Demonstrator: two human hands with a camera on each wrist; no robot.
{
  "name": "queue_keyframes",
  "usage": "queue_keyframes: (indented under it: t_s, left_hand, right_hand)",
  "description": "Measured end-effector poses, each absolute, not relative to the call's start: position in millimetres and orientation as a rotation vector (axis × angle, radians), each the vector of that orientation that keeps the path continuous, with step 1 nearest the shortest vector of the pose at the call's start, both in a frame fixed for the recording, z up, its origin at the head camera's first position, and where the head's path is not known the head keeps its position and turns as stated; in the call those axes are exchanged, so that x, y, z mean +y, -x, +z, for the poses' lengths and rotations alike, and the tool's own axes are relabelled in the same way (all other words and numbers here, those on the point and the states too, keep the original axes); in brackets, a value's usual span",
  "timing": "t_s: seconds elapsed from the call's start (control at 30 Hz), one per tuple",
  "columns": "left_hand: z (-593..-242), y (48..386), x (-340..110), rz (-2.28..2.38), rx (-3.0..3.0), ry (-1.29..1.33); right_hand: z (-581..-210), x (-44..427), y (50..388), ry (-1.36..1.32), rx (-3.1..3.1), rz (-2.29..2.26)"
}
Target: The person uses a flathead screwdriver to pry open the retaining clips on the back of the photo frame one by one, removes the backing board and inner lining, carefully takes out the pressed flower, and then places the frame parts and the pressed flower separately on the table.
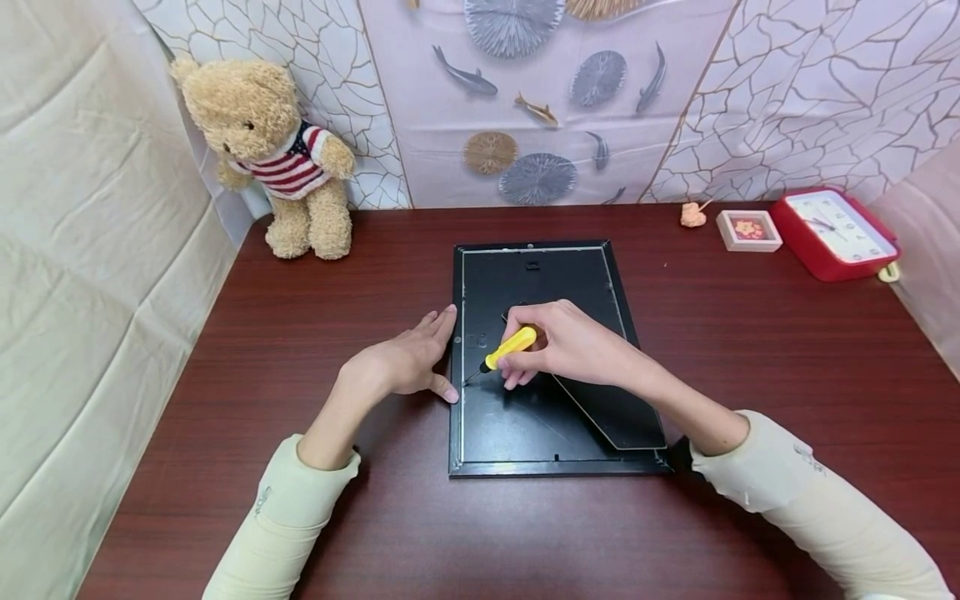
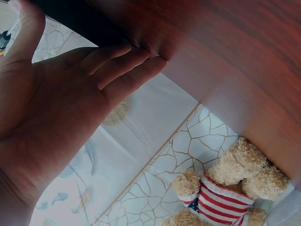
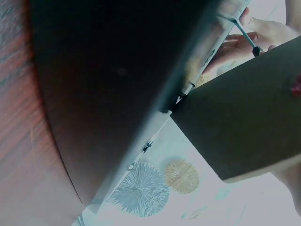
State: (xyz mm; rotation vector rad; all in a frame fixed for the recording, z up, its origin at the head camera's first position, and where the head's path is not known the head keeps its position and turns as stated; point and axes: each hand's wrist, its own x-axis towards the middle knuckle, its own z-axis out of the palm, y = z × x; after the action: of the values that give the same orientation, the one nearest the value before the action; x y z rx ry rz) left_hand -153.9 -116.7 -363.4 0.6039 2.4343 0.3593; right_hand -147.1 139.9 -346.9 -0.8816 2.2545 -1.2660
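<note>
A black picture frame (image 1: 528, 425) lies with its back up on the table, its easel stand (image 1: 611, 408) angled over the lower right part. My right hand (image 1: 566, 343) grips a screwdriver (image 1: 516, 343) by its yellow handle. The screwdriver's thin shaft slants down left, its tip at the inner left edge of the backing. Against the frame's left side rests my left hand (image 1: 401, 360), thumb spread and fingers extended. The left wrist view shows the same left hand (image 2: 66, 99) with straight fingers beside the dark frame. In the right wrist view, the stand (image 3: 244, 113) hides most of my right hand.
A teddy bear (image 1: 292, 158) in a striped shirt sits at the back left of the brown table (image 1: 360, 525). Along the back right are a small peach ornament (image 1: 693, 215), a little framed box (image 1: 749, 231) and a red clock (image 1: 836, 232). Patterned cloth (image 1: 555, 100) hangs behind.
</note>
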Motion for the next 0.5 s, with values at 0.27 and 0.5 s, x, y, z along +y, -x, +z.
queue_keyframes:
  t_s: [0.27, 0.5]
  left_hand:
    - [-363, 155, -118, 0.361, 2.421, -0.589]
    - [-359, 143, -114, 0.258, 2.449, -0.578]
  right_hand:
    - [-345, 142, 149, 0.87, 2.247, -1.345]
    - [-348, 175, 172, 0.522, 2.092, -1.826]
